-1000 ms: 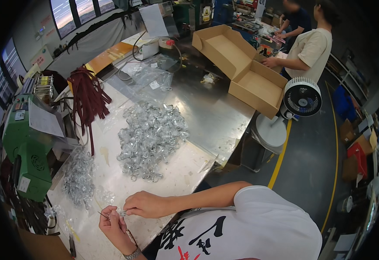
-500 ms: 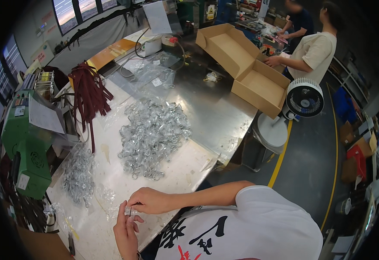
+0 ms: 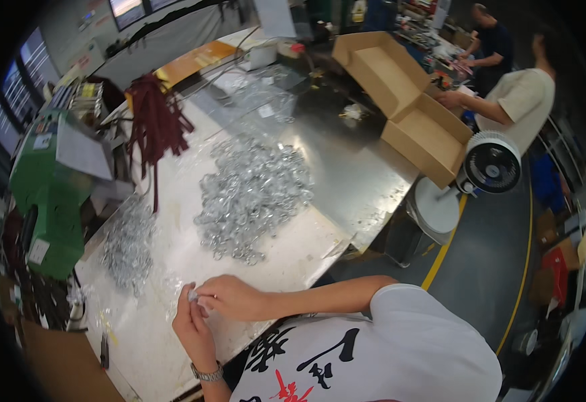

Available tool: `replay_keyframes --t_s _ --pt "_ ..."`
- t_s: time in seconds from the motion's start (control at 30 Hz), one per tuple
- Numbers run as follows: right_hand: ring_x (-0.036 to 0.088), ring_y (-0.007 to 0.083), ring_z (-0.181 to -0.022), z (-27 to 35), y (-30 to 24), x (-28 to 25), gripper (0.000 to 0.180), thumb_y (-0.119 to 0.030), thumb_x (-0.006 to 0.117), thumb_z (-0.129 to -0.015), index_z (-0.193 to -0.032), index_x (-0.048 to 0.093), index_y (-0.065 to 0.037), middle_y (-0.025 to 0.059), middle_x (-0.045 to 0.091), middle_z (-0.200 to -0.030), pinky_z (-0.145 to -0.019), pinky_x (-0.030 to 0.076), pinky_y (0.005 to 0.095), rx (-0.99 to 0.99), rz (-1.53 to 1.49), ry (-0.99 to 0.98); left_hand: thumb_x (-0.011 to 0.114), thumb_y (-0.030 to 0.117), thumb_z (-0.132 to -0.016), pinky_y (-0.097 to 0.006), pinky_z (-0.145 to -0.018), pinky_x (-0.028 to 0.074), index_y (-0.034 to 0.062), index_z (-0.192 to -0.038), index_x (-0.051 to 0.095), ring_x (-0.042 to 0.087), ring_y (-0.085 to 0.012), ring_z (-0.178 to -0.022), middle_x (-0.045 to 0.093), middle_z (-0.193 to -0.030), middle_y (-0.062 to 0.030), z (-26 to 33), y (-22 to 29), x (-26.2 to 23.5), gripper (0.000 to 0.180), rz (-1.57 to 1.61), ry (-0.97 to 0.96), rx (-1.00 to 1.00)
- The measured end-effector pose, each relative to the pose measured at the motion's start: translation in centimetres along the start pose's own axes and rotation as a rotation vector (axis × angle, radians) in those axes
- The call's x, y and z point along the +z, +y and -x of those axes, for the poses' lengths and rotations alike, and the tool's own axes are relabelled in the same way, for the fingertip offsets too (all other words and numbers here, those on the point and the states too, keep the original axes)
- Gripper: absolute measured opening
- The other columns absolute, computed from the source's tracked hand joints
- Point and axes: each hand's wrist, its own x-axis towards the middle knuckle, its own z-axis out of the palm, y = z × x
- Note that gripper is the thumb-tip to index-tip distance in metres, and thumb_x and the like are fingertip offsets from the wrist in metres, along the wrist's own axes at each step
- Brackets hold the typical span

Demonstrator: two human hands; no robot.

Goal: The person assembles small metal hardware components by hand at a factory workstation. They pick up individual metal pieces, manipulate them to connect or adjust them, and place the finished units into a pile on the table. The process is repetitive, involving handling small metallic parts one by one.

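Note:
At the near edge of the table my two hands meet, fingertips pinched around a small clear-and-grey piece point(image 3: 193, 295), too small and blurred to tell its kind. My left hand point(image 3: 191, 326), with a metal watch on its wrist, grips it from below. From the right, my right hand point(image 3: 231, 297) closes its thumb and fingers on it. Beyond them spreads a large pile of shiny metal hooks or clasps point(image 3: 253, 201), with clear plastic among them. A smaller pile of similar silvery pieces point(image 3: 127, 254) lies to the left.
Dark red straps point(image 3: 155, 124) hang at the far left, beside a green machine point(image 3: 51, 201). An open cardboard box point(image 3: 427, 137) and a fan point(image 3: 491, 167) stand right of the table. A cutter point(image 3: 104, 352) lies near the left edge. Two people work at the back right.
The view has shifted, so the table sits farther right in it. My hands stay together at the small piece, my left wrist now showing its watch. The person in the light shirt has moved an arm.

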Motion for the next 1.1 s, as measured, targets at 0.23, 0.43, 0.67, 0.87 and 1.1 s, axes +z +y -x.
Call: replay_keyframes --t_s 0.23,0.43,0.67,0.87,1.1 --pt "0.07 0.0392 -0.091 -2.6 -4.3 -12.6 0.037 -0.006 0.065 -0.1 -0.137 0.064 -0.002 0.0194 0.067 -0.128 -0.085 0.056 0.0444 0.014 0.692 0.269 0.065 0.011 -0.102 -0.03 -0.06 0.047 -0.0003 -0.111 0.077 0.061 -0.0153 -0.06 0.067 -0.068 -0.0075 -6.2 -4.2 -6.4 0.019 -0.066 -0.028 -0.086" --pt "0.073 0.0338 -0.087 -2.3 -5.0 -11.3 0.045 -0.005 0.068 -0.097 -0.141 0.06 -0.005 0.0174 0.052 -0.155 -0.08 0.059 0.0424 0.07 0.71 0.195 0.072 0.014 -0.096 -0.038 -0.074 0.056 0.0022 -0.123 0.071 0.069 -0.0278 -0.082 0.07 -0.111 -0.0144 -11.6 -11.4 -9.6 0.03 -0.561 0.292 0.109" --pt "0.073 0.0335 -0.09 1.5 -1.8 -7.7 0.032 -0.008 0.067 -0.097 -0.127 0.066 -0.001 0.0168 0.061 -0.14 -0.076 0.06 0.0446 -0.129 0.582 -0.077 0.072 0.02 -0.095 -0.049 -0.076 0.059 0.0034 -0.133 0.059 0.071 -0.0409 -0.093 0.063 -0.125 -0.0216 -14.2 -10.2 -4.6 0.044 -0.775 0.059 0.223" --pt "0.071 0.0327 -0.094 3.5 1.4 -5.9 0.023 -0.012 0.064 -0.098 -0.119 0.066 -0.002 0.0126 0.068 -0.117 -0.077 0.058 0.045 -0.161 0.611 -0.17 0.073 0.002 -0.087 -0.049 -0.078 0.056 0.0 -0.111 0.061 0.069 -0.0437 -0.092 0.066 -0.107 -0.0209 -13.6 -11.0 -5.8 0.027 -0.939 0.03 0.204" --pt "0.069 0.0371 -0.084 4.4 2.2 -1.7 0.012 -0.016 0.065 -0.096 -0.092 0.069 -0.005 0.013 0.069 -0.086 -0.074 0.054 0.0516 -0.267 0.393 0.0 0.077 0.003 -0.087 -0.044 -0.074 0.053 -0.0036 -0.097 0.066 0.065 -0.0353 -0.08 0.069 -0.095 -0.0166 -12.0 -12.7 -9.7 0.017 -0.582 -0.013 0.271"
